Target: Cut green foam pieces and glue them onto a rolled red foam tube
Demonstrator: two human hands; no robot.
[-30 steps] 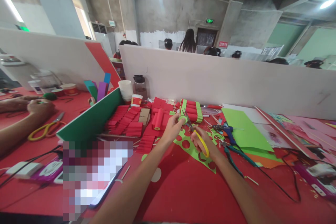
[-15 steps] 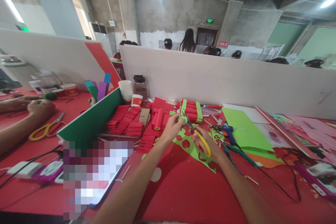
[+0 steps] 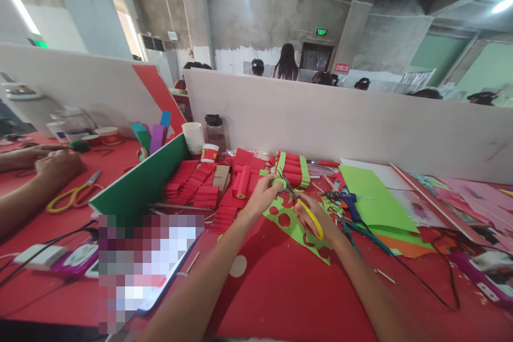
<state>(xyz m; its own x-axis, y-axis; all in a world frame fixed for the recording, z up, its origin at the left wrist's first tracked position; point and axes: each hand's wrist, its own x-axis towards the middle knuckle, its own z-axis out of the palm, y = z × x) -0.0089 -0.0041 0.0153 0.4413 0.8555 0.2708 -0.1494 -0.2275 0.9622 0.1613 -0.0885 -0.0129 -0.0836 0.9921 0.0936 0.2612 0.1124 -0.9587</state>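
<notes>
Between the fingers of my left hand is a small round piece of green paper. My right hand is closed around the handles of yellow-handled scissors. The scissor blades are apart, at the edge of the green piece. Under my hands lies a green sheet with round holes, flat on the red tabletop. A pale paper disc rests to the left of the sheet, below my left forearm.
Folded red paper pieces and red rolls with green bands stand at the back. A glue gun, pliers and green sheets lie right. A phone lies left; a co-worker's hands are beyond the green divider.
My hands and the scissors stay nearly in place at the green piece. The view has shifted very slightly. The co-worker's hand at the left has moved a little.
</notes>
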